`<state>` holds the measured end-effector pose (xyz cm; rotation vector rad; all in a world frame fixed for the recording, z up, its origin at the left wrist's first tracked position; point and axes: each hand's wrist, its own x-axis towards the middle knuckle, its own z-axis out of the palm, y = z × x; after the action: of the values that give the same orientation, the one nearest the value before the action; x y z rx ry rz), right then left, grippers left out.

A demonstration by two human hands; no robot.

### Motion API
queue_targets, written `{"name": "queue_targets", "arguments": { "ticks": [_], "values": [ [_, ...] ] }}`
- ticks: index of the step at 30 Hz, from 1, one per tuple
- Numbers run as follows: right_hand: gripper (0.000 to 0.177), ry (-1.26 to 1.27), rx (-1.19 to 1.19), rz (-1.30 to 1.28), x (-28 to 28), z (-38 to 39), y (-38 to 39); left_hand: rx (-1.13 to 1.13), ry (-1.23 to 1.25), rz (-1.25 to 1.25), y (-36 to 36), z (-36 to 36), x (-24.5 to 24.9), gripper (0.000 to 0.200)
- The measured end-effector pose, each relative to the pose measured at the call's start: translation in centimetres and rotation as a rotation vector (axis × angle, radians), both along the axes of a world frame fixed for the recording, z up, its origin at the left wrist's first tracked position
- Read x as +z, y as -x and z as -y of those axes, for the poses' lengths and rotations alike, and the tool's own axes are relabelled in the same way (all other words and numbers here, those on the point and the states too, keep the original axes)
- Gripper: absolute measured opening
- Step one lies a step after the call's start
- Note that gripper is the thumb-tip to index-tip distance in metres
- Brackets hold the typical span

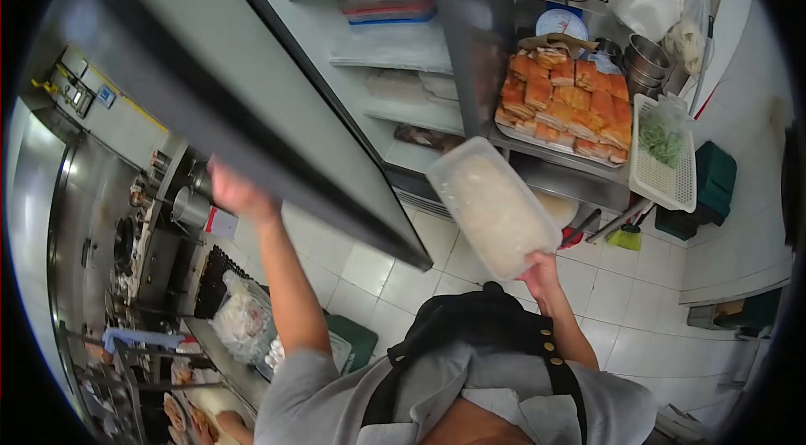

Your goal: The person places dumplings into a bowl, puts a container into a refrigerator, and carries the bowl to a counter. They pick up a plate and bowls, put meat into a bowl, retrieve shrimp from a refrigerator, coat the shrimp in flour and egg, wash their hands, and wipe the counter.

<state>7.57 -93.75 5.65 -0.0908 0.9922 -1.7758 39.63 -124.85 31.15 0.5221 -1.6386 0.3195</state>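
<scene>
My left hand (242, 191) is at the outer edge of an open fridge door (311, 101), blurred, and its fingers cannot be made out clearly. A translucent rectangular tub (494, 208) with pale, whitish contents is held in my right hand (540, 271), which grips its near corner. The tub is tilted and hangs in front of the fridge opening. Inside the fridge, the frosty shelves (390, 44) bear red- and blue-edged containers (386, 2) and wrapped packs.
Right of the fridge, a tray of browned meat slabs (571, 101) rests on a metal stand, beside a white basket (666, 155) with bagged greens. Behind are a scale (561, 23) and steel pots (646, 59). Plastic bags (243, 323) lie at lower left; another person's arm (233, 426) shows below.
</scene>
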Motion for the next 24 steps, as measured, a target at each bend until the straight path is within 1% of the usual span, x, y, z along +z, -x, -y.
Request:
{"name": "queue_targets", "arguments": {
  "ticks": [1, 3, 4, 5, 6, 7, 8, 9, 10, 12, 13, 14, 15, 17, 18, 20, 21, 22, 23, 24],
  "values": [
    [0.062, 0.015, 0.024, -0.004, 0.8, 3.1, -1.2, -0.627, -0.437, -0.461, -2.8, -0.6, -1.2, 0.028],
    [0.059, 0.070, 0.038, 0.078, 0.3, 10.5, -3.7, -0.608, -0.509, -0.580, -8.3, -0.1, -3.0, 0.035],
    [0.058, 0.084, 0.057, 0.117, -0.5, 14.4, -4.8, -0.603, -0.548, -0.730, -9.7, -0.3, -3.3, 0.041],
    [0.057, 0.133, 0.001, 0.176, -0.4, 18.4, -6.1, -0.599, -0.591, -0.884, -10.3, -0.8, -3.0, 0.046],
    [0.055, 0.189, -0.057, 0.227, 0.6, 22.3, -7.3, -0.505, -0.628, -0.925, -10.7, -1.1, -2.6, 0.049],
    [0.056, 0.214, -0.178, 0.190, 2.4, 25.7, -8.6, -0.416, -0.659, -0.963, -10.6, -1.0, -2.2, 0.052],
    [0.056, 0.231, -0.298, 0.157, 3.8, 28.5, -9.6, -0.315, -0.688, -1.056, -10.1, -1.2, -2.0, 0.051],
    [0.058, 0.217, -0.401, 0.123, 3.6, 31.8, -10.0, -0.206, -0.718, -1.140, -10.3, -1.0, -2.0, 0.051],
    [0.060, 0.208, -0.508, 0.092, 3.1, 35.3, -9.7, -0.187, -0.727, -1.129, -10.5, -1.0, -2.2, 0.049],
    [0.058, 0.140, -0.619, 0.153, 4.7, 40.3, -7.6, -0.205, -0.721, -1.008, -10.5, -0.8, -2.9, 0.045],
    [0.063, 0.073, -0.719, 0.220, 6.0, 42.4, -6.3, -0.231, -0.711, -0.932, -10.4, -0.9, -3.3, 0.043],
    [0.067, 0.054, -0.746, 0.251, 6.6, 44.4, -4.5, -0.261, -0.689, -0.846, -10.3, -0.9, -3.7, 0.041],
    [0.067, 0.073, -0.761, 0.269, 7.2, 46.1, -2.8, -0.291, -0.655, -0.742, -10.1, -0.9, -4.1, 0.039],
    [0.071, -0.004, -0.875, 0.301, 7.8, 48.3, 0.3, -0.351, -0.556, -0.536, -9.5, -0.8, -4.6, 0.035],
    [0.071, 0.008, -0.892, 0.320, 7.4, 48.9, 1.7, -0.378, -0.496, -0.436, -9.0, -0.7, -4.7, 0.033],
    [0.072, 0.101, -0.835, 0.238, 5.5, 49.4, 4.2, -0.438, -0.377, -0.256, -7.2, -0.4, -4.5, 0.030],
    [0.072, 0.098, -0.863, 0.242, 3.5, 49.4, 4.8, -0.490, -0.342, -0.200, -5.9, -0.3, -4.2, 0.028],
    [0.067, -0.137, -0.744, -0.203, 1.0, 49.0, 4.5, -0.556, -0.332, -0.165, -4.1, -0.2, -3.7, 0.026],
    [0.062, -0.387, -0.592, -0.632, -1.0, 47.4, 4.1, -0.819, -0.489, -0.268, -1.4, -1.0, -2.9, 0.023],
    [0.044, -0.326, -0.539, -0.834, -1.5, 43.1, 1.8, -0.668, -0.437, -0.234, 2.9, -2.4, -0.6, 0.021]
  ]
}}
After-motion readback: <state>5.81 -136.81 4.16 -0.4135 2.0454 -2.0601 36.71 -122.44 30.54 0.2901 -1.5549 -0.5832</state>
